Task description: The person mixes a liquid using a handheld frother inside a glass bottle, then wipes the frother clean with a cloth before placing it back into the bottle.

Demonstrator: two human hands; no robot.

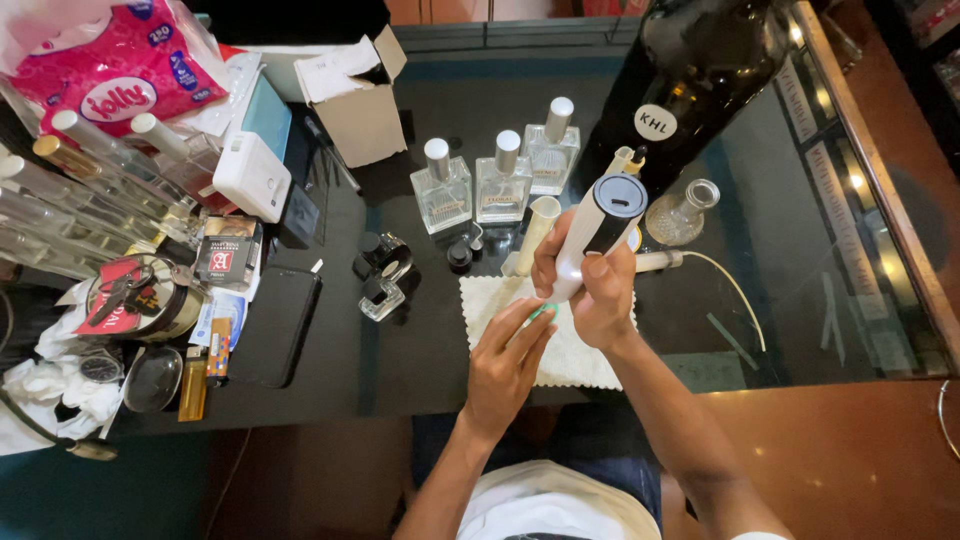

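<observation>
The right hand [598,295] is gripping a white cylindrical handheld device [598,225] upright over the white cloth mat [570,350]. The left hand's fingertips [540,312] are pinching a small green part at its base. Judgement: a fitting step is under way, needing steady alignment.

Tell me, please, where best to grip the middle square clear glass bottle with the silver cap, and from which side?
Grip the middle square clear glass bottle by its flat side faces, probably from above, fingers slipping into the gaps either side. It stands upright between two like bottles, and the right hand with its white handheld device crowds the near side.
</observation>
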